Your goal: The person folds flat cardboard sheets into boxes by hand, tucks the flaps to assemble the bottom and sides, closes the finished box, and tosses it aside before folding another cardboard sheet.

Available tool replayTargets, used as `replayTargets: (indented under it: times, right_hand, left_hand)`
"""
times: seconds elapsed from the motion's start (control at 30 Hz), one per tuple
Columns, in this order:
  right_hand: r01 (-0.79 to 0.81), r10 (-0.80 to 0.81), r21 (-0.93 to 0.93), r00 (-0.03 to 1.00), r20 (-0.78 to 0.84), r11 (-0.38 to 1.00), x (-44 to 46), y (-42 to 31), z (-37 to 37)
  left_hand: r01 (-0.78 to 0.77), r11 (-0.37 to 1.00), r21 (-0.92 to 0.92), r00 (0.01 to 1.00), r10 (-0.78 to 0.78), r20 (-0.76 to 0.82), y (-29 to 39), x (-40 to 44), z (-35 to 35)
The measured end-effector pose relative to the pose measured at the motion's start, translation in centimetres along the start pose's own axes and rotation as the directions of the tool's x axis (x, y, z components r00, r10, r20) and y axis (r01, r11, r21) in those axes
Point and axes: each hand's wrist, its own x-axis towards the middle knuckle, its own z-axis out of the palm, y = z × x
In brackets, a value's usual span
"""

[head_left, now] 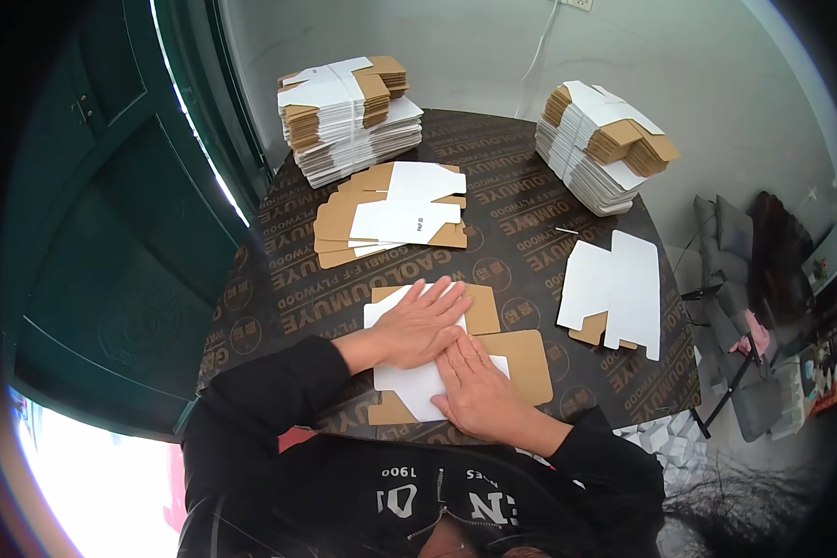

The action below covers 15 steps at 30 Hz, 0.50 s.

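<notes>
A flat cardboard box blank [530, 363], white on one face and brown on the other, lies partly folded at the near edge of the table. My left hand [417, 325] presses flat on its white upper panel, fingers stretched out and pointing away from me. Just below and to the right, my right hand [474, 386] rests flat on the lower panel, its fingertips meeting the left hand. Both palms hide the middle of the blank. Beyond them is a loose pile of flat box blanks [409, 209], and at the right lie some folded white blanks [634, 288].
Two tied stacks of flat boxes stand at the back of the dark plywood table [493, 260]: a left stack [344, 121] and a right stack [600, 149]. A small thin stick [567, 231] lies near the right-hand blanks. Left is a green door [112, 214]; right, a grey chair [739, 279].
</notes>
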Motion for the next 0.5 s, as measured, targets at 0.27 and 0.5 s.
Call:
replayTargets:
  times: [0.27, 0.5]
  right_hand:
    - [0.018, -0.018, -0.022, 1.0, -0.012, 1.0, -0.7, 0.3, 0.5]
    - [-0.008, 0.008, -0.085, 1.0, 0.006, 0.996, -0.2, -0.4, 0.1]
  left_hand:
    - [-0.049, 0.991, 0.126, 0.994, 0.06, -0.086, -0.8, 0.8, -0.3]
    - [0.117, 0.977, 0.178, 0.991, -0.104, -0.08, -2.0, -6.1, -1.3]
